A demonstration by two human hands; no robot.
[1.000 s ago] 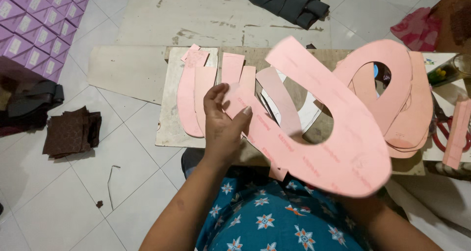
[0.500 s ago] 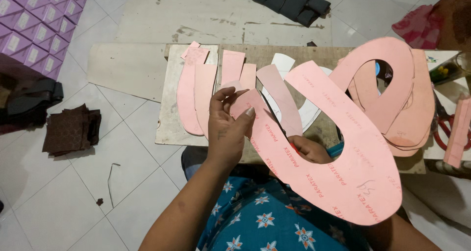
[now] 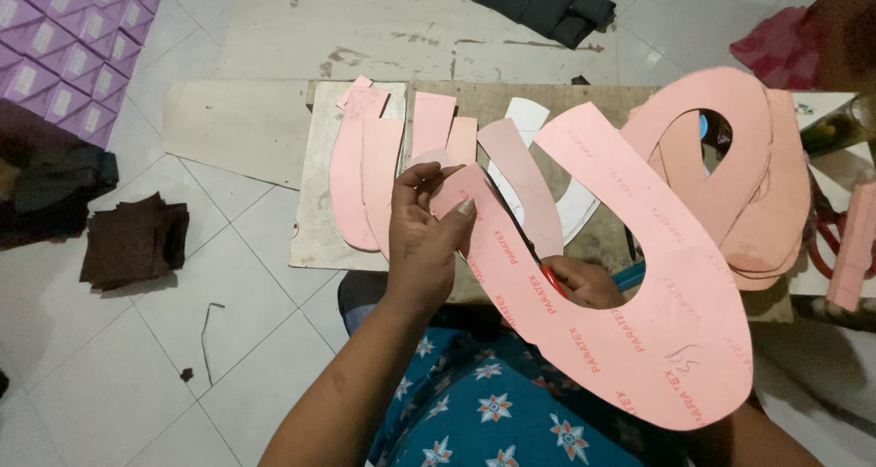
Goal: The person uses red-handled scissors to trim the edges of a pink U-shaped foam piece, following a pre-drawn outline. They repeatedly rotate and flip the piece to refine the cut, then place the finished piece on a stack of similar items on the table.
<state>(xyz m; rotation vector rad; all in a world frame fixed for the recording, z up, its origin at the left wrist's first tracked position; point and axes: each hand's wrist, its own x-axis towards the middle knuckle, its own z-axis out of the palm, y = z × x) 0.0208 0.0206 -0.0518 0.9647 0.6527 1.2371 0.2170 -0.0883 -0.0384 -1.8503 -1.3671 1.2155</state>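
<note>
At the bottom of the frame lies the person's lap in blue cloth with a flower print [image 3: 493,403]. Just above it the left hand [image 3: 424,239] rises in the lower middle, its fingers [image 3: 464,209] pinched on the narrow upper-left end of a large pink U-shaped sheet [image 3: 639,339], which sweeps from the centre down to the lower right. The right hand [image 3: 579,283] sits right of centre, mostly hidden behind that sheet; its fingers are curled around red-handled scissors [image 3: 550,277], whose dark blades run up and left along the sheet's inner edge.

Behind the hands a low wooden desk [image 3: 602,239] crosses the middle of the frame. On its left part a pale board [image 3: 315,220] carries several cut pink strips [image 3: 365,175], long and curved, lying side by side. A white curved piece [image 3: 529,125] lies near the centre, partly under a duller pink strip [image 3: 520,179]. At the right a stack of pink looped offcuts [image 3: 766,184] rests on the desk.

On the tiled floor [image 3: 137,357] at the left lies a pile of dark brown fabric squares [image 3: 132,243], with a bent wire [image 3: 210,339] nearer the bottom. Purple boxes [image 3: 64,56] fill the upper left corner, and a dark folded cloth [image 3: 538,1] lies at the top centre.
</note>
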